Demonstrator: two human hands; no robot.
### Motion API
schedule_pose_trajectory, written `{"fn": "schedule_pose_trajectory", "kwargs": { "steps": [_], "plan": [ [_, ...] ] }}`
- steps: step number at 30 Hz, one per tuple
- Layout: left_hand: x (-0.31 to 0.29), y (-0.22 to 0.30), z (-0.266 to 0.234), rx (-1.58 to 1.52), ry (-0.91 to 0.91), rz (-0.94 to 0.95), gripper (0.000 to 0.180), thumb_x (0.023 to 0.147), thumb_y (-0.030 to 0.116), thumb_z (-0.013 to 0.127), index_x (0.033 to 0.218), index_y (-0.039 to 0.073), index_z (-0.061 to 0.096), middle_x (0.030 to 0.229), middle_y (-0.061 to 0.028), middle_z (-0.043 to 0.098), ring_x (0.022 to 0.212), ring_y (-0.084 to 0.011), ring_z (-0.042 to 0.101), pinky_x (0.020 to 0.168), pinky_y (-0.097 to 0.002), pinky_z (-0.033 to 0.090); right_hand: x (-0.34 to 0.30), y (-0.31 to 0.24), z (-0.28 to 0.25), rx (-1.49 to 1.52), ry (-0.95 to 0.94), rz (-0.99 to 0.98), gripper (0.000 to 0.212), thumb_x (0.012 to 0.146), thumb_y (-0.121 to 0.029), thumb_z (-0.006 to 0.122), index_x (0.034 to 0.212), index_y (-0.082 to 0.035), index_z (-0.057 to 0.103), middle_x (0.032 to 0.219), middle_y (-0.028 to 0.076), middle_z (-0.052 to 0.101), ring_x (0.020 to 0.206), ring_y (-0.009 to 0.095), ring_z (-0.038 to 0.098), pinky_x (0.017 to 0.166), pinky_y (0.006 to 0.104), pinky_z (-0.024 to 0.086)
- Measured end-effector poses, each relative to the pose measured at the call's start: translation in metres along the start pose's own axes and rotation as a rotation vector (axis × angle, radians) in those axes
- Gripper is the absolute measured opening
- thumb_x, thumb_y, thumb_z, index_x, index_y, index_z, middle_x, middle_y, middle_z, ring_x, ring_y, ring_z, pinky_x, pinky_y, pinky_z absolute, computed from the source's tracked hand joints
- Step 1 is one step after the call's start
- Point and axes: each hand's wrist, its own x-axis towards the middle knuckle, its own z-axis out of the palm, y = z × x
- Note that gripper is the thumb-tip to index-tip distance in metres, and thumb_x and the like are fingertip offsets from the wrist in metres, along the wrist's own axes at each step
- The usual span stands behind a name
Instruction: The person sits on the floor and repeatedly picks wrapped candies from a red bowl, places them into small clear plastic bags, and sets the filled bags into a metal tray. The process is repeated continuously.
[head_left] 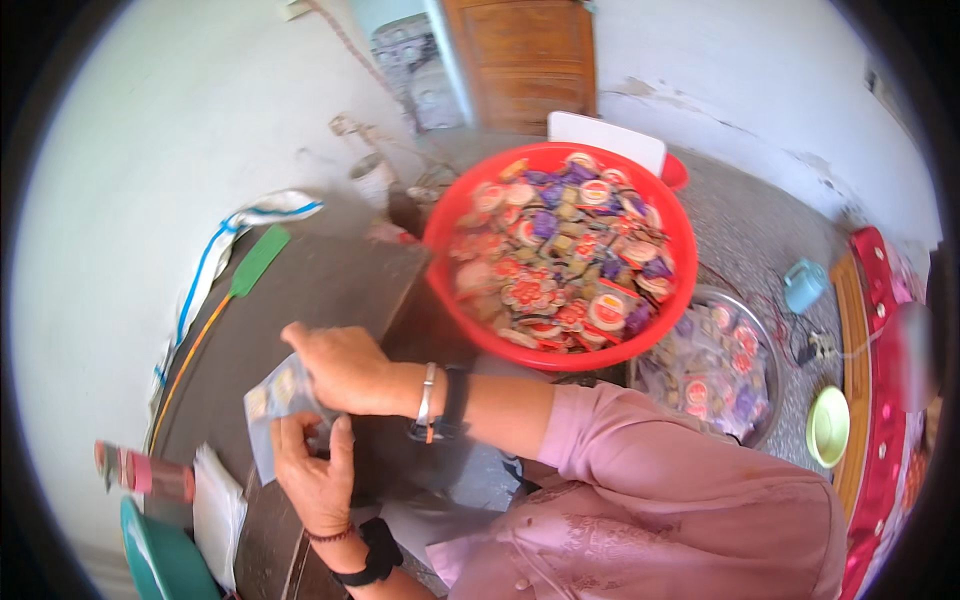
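Note:
Over the dark table (330,270), both my hands are at a small clear plastic bag (262,425) with a few small yellowish and pale pieces in it. My left hand (315,475) is closed on the bag's near side, thumb and fingers bent together. My right hand (345,370) bends down over the bag's upper edge, its fingers closed at the plastic. Some of its fingertips are hidden behind the hand and slightly blurred. Beyond my right arm stands a large red basin (683,230), heaped with small wrapped pieces in red, purple, cream and gold.
A metal basin (772,370) of filled clear bags sits beside the red basin. On the table are a green fly swatter (258,262), a stack of clear bags (215,510) and a pinkish jar (160,475). A teal tub (150,550) stands lower left, a light green bowl (828,427) right.

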Motion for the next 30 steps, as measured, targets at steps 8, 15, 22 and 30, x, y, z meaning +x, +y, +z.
{"fn": "schedule_pose_trajectory", "kwargs": {
  "steps": [8, 15, 22, 30],
  "plan": [
    [-0.002, -0.019, 0.005, -0.09, -0.033, -0.025, 0.013, 0.092, 0.001, 0.065, 0.082, -0.001, 0.058, 0.077, -0.009, 0.05, 0.065, -0.0197, 0.046, 0.059, -0.0338, 0.038, -0.013, 0.011, -0.019, 0.262, 0.029, -0.058, 0.046, 0.082, -0.003, 0.071, 0.124, -0.004, 0.052, 0.1, 0.019, 0.067, 0.091, 0.039, 0.067, 0.077, 0.0486, 0.053],
    [-0.005, -0.027, -0.002, -0.181, -0.093, -0.133, 0.02, 0.099, 0.012, 0.065, 0.085, 0.001, 0.056, 0.078, -0.001, 0.05, 0.074, -0.0122, 0.044, 0.067, -0.0287, 0.04, -0.056, 0.051, -0.098, 0.499, -0.205, 0.071, 0.022, 0.093, -0.011, 0.071, 0.112, -0.003, 0.064, 0.081, 0.008, 0.068, 0.072, 0.013, 0.064, 0.066, 0.0329, 0.051],
    [-0.002, -0.031, -0.001, -0.173, -0.104, -0.108, 0.021, 0.102, 0.015, 0.063, 0.087, 0.002, 0.056, 0.08, -0.0007, 0.053, 0.078, -0.0123, 0.046, 0.072, -0.0277, 0.042, -0.136, 0.205, -0.242, -0.284, -0.036, 0.406, 0.021, 0.084, -0.016, 0.068, 0.099, -0.002, 0.073, 0.091, 0.018, 0.074, 0.085, 0.03, 0.073, 0.077, 0.0432, 0.056],
    [-0.004, -0.031, -0.001, -0.164, -0.102, -0.134, 0.022, 0.103, 0.015, 0.062, 0.087, 0.002, 0.054, 0.08, -0.0012, 0.051, 0.078, -0.0123, 0.045, 0.072, -0.0276, 0.041, -0.217, 0.215, -0.345, -0.685, -0.304, 0.688, 0.023, 0.082, -0.019, 0.068, 0.097, -0.002, 0.07, 0.078, 0.016, 0.07, 0.078, 0.031, 0.071, 0.069, 0.0427, 0.055]
  ]
}}
